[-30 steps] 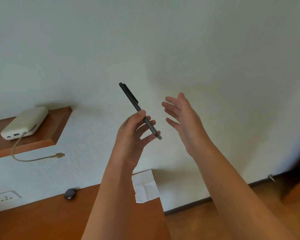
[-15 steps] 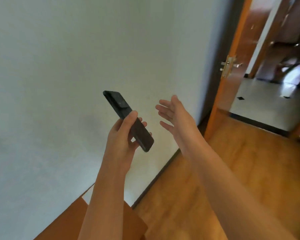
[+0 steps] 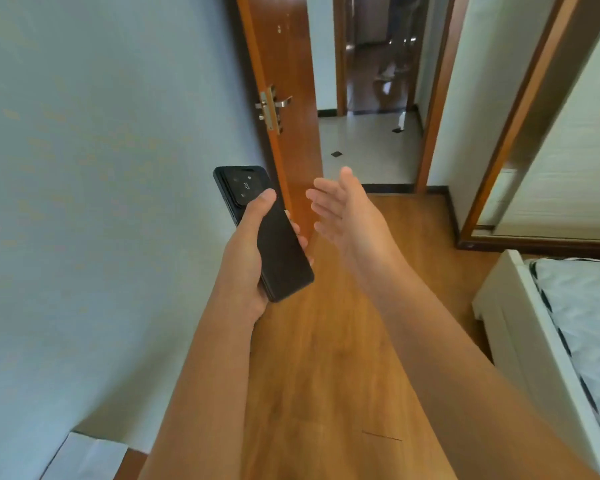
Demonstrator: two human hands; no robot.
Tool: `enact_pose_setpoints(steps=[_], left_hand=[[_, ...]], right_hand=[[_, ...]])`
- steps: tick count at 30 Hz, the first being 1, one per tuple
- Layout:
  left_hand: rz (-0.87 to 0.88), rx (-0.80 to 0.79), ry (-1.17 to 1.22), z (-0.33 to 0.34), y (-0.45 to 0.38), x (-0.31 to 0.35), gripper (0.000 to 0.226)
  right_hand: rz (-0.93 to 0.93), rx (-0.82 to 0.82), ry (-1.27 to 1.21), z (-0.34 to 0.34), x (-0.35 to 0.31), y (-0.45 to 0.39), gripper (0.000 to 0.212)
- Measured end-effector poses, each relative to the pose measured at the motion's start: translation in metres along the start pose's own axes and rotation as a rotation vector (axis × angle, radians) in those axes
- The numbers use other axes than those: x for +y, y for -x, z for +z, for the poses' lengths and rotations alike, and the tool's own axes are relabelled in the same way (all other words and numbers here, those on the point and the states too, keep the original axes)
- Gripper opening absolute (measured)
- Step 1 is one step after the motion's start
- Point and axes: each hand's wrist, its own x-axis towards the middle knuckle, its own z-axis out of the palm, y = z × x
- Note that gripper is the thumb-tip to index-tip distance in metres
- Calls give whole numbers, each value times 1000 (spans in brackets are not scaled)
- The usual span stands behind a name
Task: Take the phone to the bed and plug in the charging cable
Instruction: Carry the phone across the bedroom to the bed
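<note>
Head view: I've got the phone (image 3: 269, 233) in my left hand (image 3: 248, 258), thumb pressed across its dark back, fingers curled round the far edge, camera bump facing up at me. My right hand (image 3: 347, 216) floats just beside it, palm spread wide, holding nothing. The bed (image 3: 520, 327) sits low at my right, well apart from the phone, with wooden floor (image 3: 326, 358) between us. So the phone is in hand, but it's not at the bed yet. No charging cable in sight here, so plugging in is all left to do.
</note>
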Motion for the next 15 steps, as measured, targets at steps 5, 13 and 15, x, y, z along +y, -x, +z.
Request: enact_pose_setpoints(steps=[5, 13, 15], left_hand=[[-111, -115, -22, 103, -29, -41, 52], [-215, -241, -25, 235, -62, -88, 75], [-221, -272, -52, 256, -71, -95, 73]], right_hand=[[1, 127, -25, -107, -14, 3, 55], [-31, 310, 3, -238, -48, 10, 57], [-36, 342, 10, -258, -55, 10, 58]])
